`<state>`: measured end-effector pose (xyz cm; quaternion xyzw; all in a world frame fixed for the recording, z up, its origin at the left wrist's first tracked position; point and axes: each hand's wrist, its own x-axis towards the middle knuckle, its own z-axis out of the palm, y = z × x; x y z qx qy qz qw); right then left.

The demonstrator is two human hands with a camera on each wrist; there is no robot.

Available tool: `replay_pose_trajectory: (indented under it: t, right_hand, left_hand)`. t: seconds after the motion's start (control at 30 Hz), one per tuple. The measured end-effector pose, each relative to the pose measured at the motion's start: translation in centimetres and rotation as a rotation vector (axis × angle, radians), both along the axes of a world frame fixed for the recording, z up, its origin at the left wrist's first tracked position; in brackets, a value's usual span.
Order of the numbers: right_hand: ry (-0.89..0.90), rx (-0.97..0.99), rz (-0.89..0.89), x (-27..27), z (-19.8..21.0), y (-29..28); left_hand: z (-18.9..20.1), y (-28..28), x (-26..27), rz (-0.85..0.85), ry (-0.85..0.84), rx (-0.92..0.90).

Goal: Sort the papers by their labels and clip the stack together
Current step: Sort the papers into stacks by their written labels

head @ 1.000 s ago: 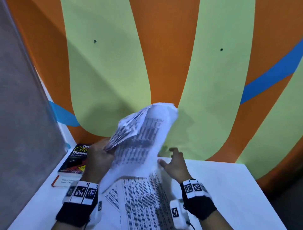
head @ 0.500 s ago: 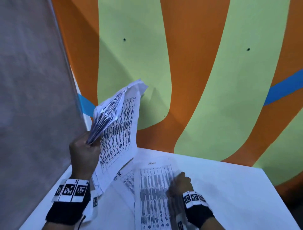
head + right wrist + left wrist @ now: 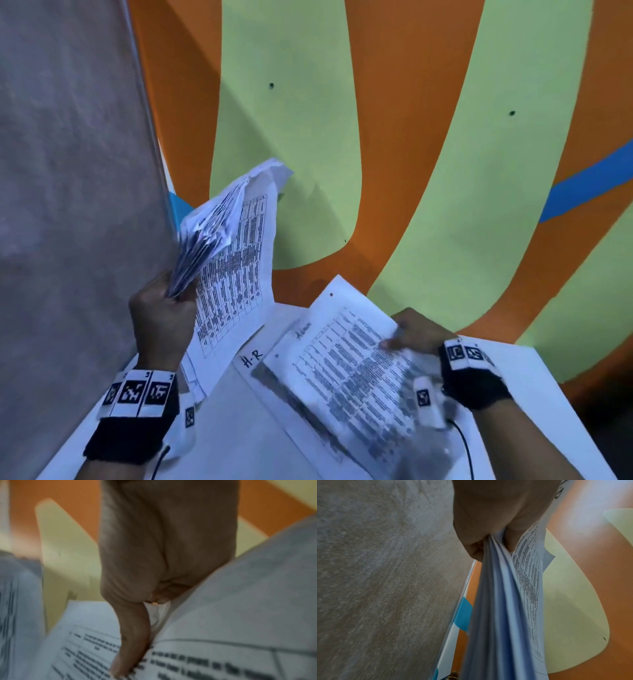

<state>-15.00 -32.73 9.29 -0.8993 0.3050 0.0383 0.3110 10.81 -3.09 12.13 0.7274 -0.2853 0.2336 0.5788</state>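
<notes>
My left hand (image 3: 164,308) grips a fanned bundle of printed papers (image 3: 236,260), held up at the left above the white table (image 3: 507,387). The left wrist view shows the same bundle of papers (image 3: 501,601) pinched between thumb and fingers of the left hand (image 3: 489,539). My right hand (image 3: 411,334) pinches the right edge of a single printed sheet (image 3: 346,370), lifted and tilted over a sheet marked "H-R" (image 3: 251,359) lying flat. In the right wrist view the thumb of the right hand (image 3: 130,642) lies on top of that printed sheet (image 3: 223,615), blurred.
A grey partition (image 3: 68,205) stands close on the left. A wall (image 3: 411,137) painted orange, green and blue rises right behind the table. The table's right edge (image 3: 548,394) lies just past my right wrist.
My left hand has raised the bundle up and to the left. The right hand has taken hold of one sheet on the table and lifted and turned it to the right.
</notes>
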Motion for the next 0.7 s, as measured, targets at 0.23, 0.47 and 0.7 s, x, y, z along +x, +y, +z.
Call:
replay_pose_trajectory:
  t: [0.23, 0.47, 0.7]
  right_hand:
    - [0.219, -0.213, -0.245, 7.2, -11.5, 4.2]
    - [0.055, -0.137, -0.241, 6.1, -12.6, 3.2]
    - [-0.409, 0.08, -0.038, -2.3, -3.1, 3.2]
  left_hand:
    - [0.1, 0.7, -0.6, 0.009, 0.035, -0.014]
    - [-0.5, 1.4, 0.0, 0.02, 0.057, -0.014]
    - [-1.7, 1.1, 1.2, 0.0, 0.128, -0.005]
